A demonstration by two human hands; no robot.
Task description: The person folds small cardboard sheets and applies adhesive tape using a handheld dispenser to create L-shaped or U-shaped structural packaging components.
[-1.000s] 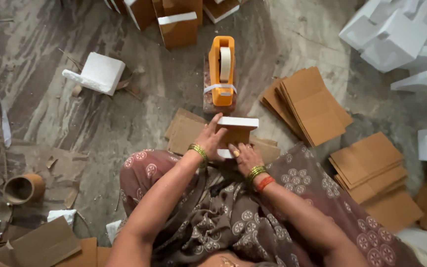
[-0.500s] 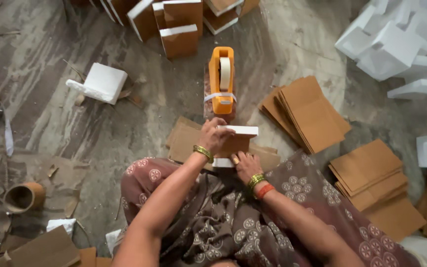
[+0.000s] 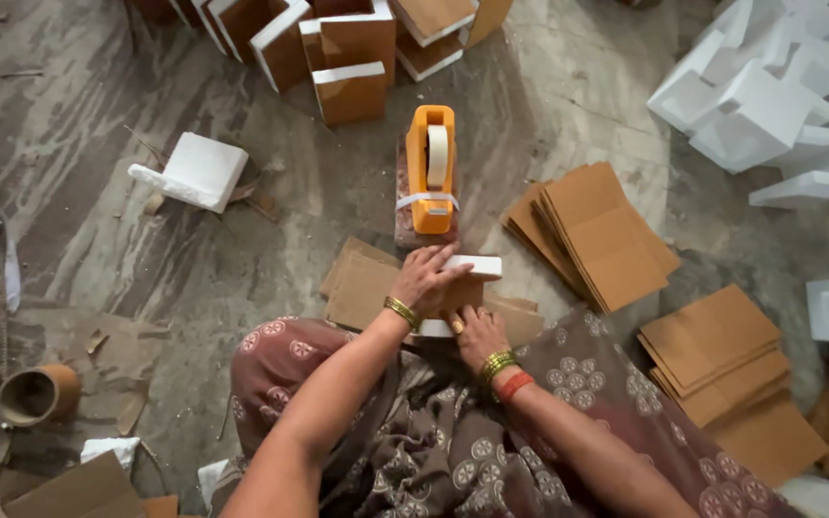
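head view: a white foam block [image 3: 201,171] lies far left on the floor. the left hand [image 3: 426,278] lies on top of the small box [image 3: 464,285], fingers spread flat. the box runs left to right, just below the orange tape holder [image 3: 430,168]. the right hand [image 3: 477,334] presses its near side, fingers bent. flat cardboard sheets [image 3: 595,233] lie right.

Two hands are showing: the left hand [image 3: 426,278] and the right hand [image 3: 477,333]. One orange tape dispenser [image 3: 430,169] is standing on the floor. Three stacks of flat cardboard sheets [image 3: 595,233] are lying at the right. One empty tape core [image 3: 38,393] is lying at the left.
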